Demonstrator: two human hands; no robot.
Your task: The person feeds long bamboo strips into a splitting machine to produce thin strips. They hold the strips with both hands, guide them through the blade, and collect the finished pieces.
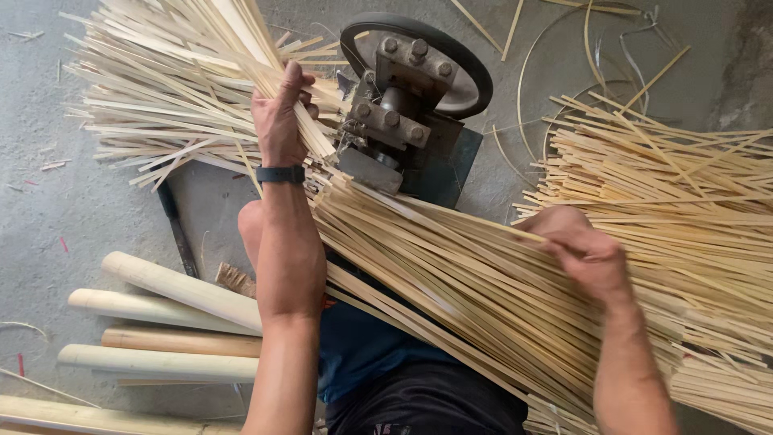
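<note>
1. Left hand (280,121) grip clenches pale split-bamboo strips (451,282) at eleven o'clock, beside the grey iron wheel machine (411,97).
2. Right hand (586,254) grip pinches the same bundle at three o'clock.
3. Strips' long axis runs eleven to five; round bamboo poles (161,318) lie on the floor at eight.
</note>
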